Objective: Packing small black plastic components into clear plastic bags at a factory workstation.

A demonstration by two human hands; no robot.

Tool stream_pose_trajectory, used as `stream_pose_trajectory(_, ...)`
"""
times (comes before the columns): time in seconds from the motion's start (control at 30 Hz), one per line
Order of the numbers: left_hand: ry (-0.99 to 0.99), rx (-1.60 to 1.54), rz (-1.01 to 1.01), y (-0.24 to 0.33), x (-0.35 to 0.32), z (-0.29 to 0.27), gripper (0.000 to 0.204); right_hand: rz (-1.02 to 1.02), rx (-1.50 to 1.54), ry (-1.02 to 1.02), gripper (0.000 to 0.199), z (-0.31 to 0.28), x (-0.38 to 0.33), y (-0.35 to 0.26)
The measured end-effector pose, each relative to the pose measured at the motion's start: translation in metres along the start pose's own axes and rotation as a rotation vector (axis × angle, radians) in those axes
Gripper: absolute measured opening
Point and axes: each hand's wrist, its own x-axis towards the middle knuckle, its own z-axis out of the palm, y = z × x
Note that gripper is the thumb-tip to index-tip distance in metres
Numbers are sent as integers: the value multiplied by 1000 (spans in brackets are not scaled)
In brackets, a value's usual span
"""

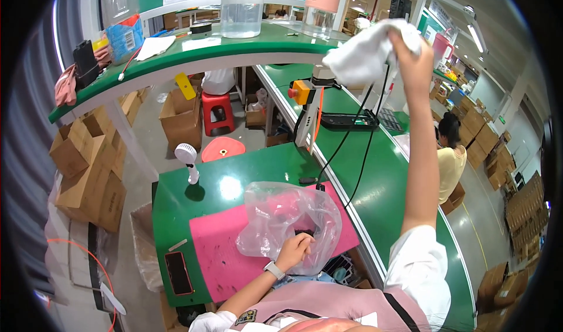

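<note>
My right hand [412,59] is raised high at the upper right, its fingers pinched on a white cloth [366,53] that hangs in loose folds. Below, at the front of the bench, my left hand [296,250] is closed against a clear plastic bag [267,206]. The bag lies crumpled and partly spread over a pink mat [217,250]. Something dark shows at the left fingertips inside the bag; its kind is hidden by the hand and the film.
A phone [179,272] and a small white fan [187,162] are on the green table. Black cables rise beside a conveyor [381,182]; an emergency stop box [300,92] stands there. A shelf [193,53] bears water jugs. Cardboard boxes [94,179] fill the left; a co-worker [450,156] sits right.
</note>
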Motion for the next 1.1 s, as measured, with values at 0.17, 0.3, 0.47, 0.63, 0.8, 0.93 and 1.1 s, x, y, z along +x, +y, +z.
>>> stream_pose_trajectory(0.17, 38, -124, 41, 11, -16, -7, 21, 194, 483, 91, 20, 20, 28, 8)
stream_pose_trajectory(0.3, 129, -208, 295, 55, -13, -26, 48, 330, 666, -44, 22, 25, -23, -28)
stream_pose_trajectory(0.47, 231, -69, 724, 158, 18, -30, 120, 172, 299, -418, 26, 29, -92, -57)
stream_pose_trajectory(0.63, 360, 111, 917, 181, 25, -34, 35, 292, 118, -622, 30, 23, -115, -45)
stream_pose_trajectory(0.8, 234, -368, 606, 185, 9, -27, 16, 607, 177, -959, 27, 14, -140, -4)
stream_pose_trajectory(0.93, 280, -529, 388, 186, 2, -21, 29, 286, 160, -1344, 43, 14, -189, 3)
stream_pose_trajectory(1.1, 356, -243, 119, 191, 2, -25, 35, 1070, 765, -1088, 50, 5, -232, -14)
